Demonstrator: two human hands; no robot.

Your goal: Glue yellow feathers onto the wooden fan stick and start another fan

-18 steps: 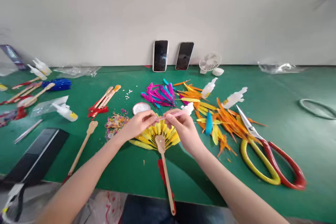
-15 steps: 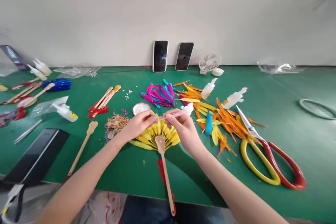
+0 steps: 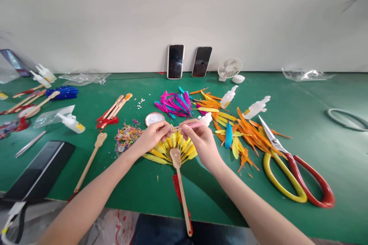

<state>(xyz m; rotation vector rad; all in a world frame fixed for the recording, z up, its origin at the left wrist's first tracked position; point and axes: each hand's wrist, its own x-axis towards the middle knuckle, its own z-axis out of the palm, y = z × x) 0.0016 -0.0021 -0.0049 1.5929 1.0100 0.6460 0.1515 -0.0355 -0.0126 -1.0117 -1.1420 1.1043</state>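
Observation:
A fan of yellow feathers [image 3: 159,154] lies in front of me, its wooden handle [image 3: 181,187] pointing toward me and a red tassel [image 3: 176,187] beneath it. Above the feathers, my right hand [image 3: 202,143] grips slim pink tweezers [image 3: 196,125], whose tips point left. These tips meet the fingertips of my left hand [image 3: 153,136], which are pinched together; whatever they hold is too small to make out. Just behind my left hand sits a small round dish [image 3: 154,118] with white contents. A heap of tiny colourful bits [image 3: 126,136] lies left of it.
Large scissors [image 3: 299,176] lie at right beside orange feathers [image 3: 253,134]. Magenta and blue feathers [image 3: 174,104] and white glue bottles [image 3: 229,96] are behind my hands. Two phones [image 3: 175,61] lean on the wall near a small fan [image 3: 230,68]. A power bank [image 3: 38,170] is at left.
Both hands stay almost in place above the yellow feathers. The tweezers remain in my right hand, with only a very slight shift of the fingers.

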